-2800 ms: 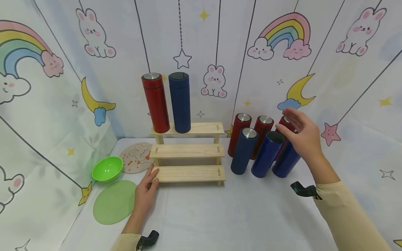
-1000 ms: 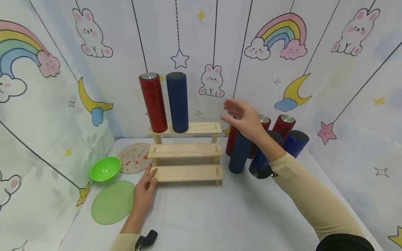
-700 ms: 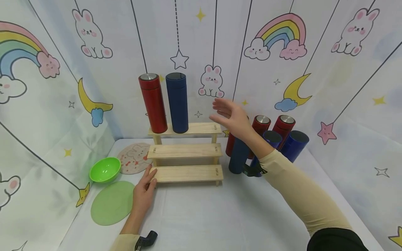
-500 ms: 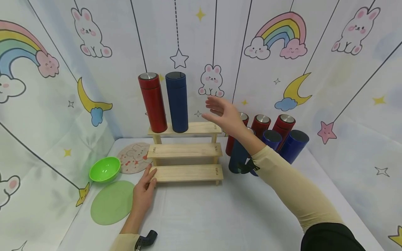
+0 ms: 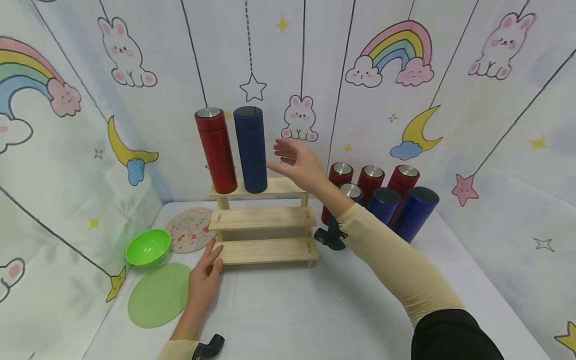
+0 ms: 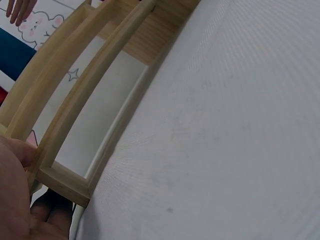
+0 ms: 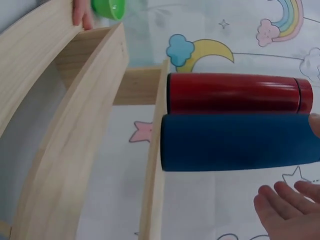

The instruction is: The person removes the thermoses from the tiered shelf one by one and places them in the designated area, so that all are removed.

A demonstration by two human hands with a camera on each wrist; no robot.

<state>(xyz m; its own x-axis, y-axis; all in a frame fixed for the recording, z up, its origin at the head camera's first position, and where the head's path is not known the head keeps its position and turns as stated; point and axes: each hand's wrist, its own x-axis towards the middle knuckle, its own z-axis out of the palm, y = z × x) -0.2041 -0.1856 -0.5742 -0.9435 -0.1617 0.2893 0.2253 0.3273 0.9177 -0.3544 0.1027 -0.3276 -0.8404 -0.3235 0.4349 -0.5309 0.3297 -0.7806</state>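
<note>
A three-tier wooden shelf (image 5: 265, 217) stands on the white table. On its top tier stand a red thermos bottle (image 5: 216, 155) and, to its right, a blue thermos bottle (image 5: 252, 155). My right hand (image 5: 297, 162) is just right of the blue bottle, thumb and fingers spread apart. In the right wrist view the thumb (image 7: 315, 124) overlaps that bottle's upper end; contact cannot be told. With thumb and fingers on either side of the bottom tier's left end, my left hand (image 5: 204, 280) holds the shelf.
Right of the shelf, several red and blue bottles (image 5: 402, 187) stand close together, partly behind my right forearm. Left of it lie a green bowl (image 5: 148, 247), a round green mat (image 5: 157, 295) and a rabbit-patterned mat (image 5: 189, 230). A printed curtain (image 5: 288, 60) hangs behind.
My right hand has moved left from above the bottle group to beside the blue bottle on the top tier. My left hand stays at the shelf's end. The bottles stand as before.
</note>
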